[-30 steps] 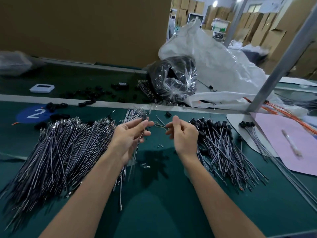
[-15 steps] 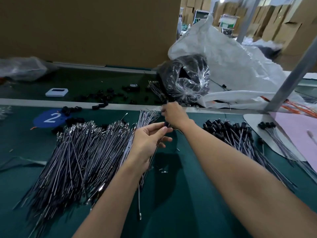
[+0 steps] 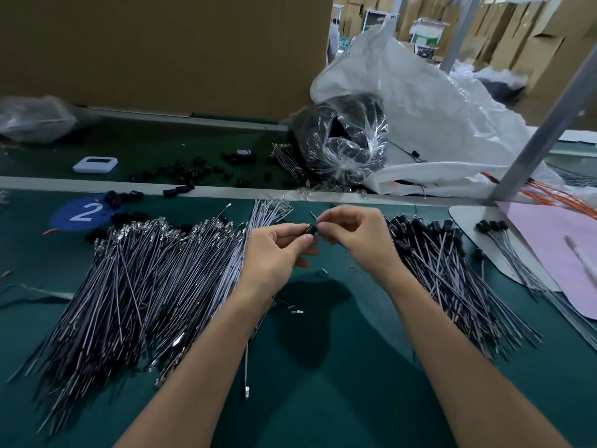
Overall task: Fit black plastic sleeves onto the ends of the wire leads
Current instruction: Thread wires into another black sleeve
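1. Left hand [image 3: 274,253]: fingers are curled and one lead [image 3: 246,367] is pinched. Its free end hangs below the wrist, down to the worktop [image 3: 339,367].
2. Right hand [image 3: 358,240]: a black sleeve [image 3: 310,229] is pinched at the fingertips and held against the left fingertips, between the two hands. The exact grip is partly hidden.
3. The sleeve is judged to be meeting the lead's near end. Whether it is seated cannot be told.
4. Done: a pile of sleeved leads [image 3: 452,270] lies just right of the right hand, with black caps at the far ends. A few more are seen further right.
5. Left to do: a far larger pile of bare leads [image 3: 145,286] lies left of the left hand, metal tips exposed. The task is judged well under half finished.
6. Supply: loose sleeves [image 3: 181,179] are scattered beyond the left hand. A clear bag [image 3: 342,140] with dark contents sits beyond both hands.
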